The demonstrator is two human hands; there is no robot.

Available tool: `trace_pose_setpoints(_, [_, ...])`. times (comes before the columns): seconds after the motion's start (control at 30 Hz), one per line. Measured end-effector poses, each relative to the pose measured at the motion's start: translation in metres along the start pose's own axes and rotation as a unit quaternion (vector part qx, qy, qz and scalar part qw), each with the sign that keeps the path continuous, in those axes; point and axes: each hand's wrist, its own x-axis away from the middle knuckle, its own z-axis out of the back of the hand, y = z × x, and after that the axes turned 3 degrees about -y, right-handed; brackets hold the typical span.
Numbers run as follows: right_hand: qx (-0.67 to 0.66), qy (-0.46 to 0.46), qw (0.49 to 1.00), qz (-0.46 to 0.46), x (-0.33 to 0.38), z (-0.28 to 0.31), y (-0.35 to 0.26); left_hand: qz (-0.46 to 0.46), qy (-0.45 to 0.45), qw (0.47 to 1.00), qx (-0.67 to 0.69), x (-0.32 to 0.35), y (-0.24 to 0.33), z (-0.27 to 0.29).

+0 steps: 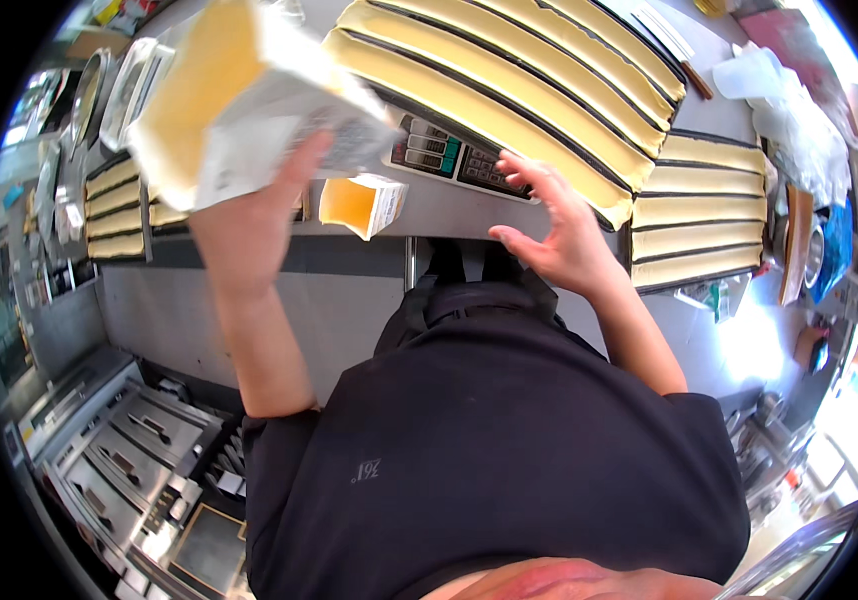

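My left hand (pixel 249 230) grips a white carton (pixel 279 130), lifted at the left and smeared by motion. Pale yellow shows on the carton's open side. My right hand (pixel 559 225) holds nothing; its fingers are spread close to the keypad of a scale (pixel 454 158). Just beyond it, long dark pans (pixel 509 85) filled with a smooth pale yellow mixture lie in slanting rows, partly over the scale. Between my hands, a smaller carton (pixel 359 205), yellow inside, lies on its side at the counter's near edge.
More filled pans (pixel 699 210) stand at the right, and others (pixel 114 210) at the left. Clear plastic bags (pixel 799 120) are heaped at the far right. A brown stick (pixel 697 80) lies behind the pans. Ovens with handles (pixel 129 460) stand at the lower left.
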Motion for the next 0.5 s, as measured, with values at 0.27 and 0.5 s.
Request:
trace_pose_setpoints(0.27, [0.067, 0.063, 0.996, 0.021, 0.024, 0.038, -0.009, 0.075, -0.107, 0.947, 0.294, 0.049, 0.034, -0.154])
trace_pose_setpoints(0.5, [0.129, 0.127, 0.982, -0.045, 0.053, 0.069, 0.041, 0.16, -0.111, 0.923, 0.333, 0.077, 0.047, -0.258])
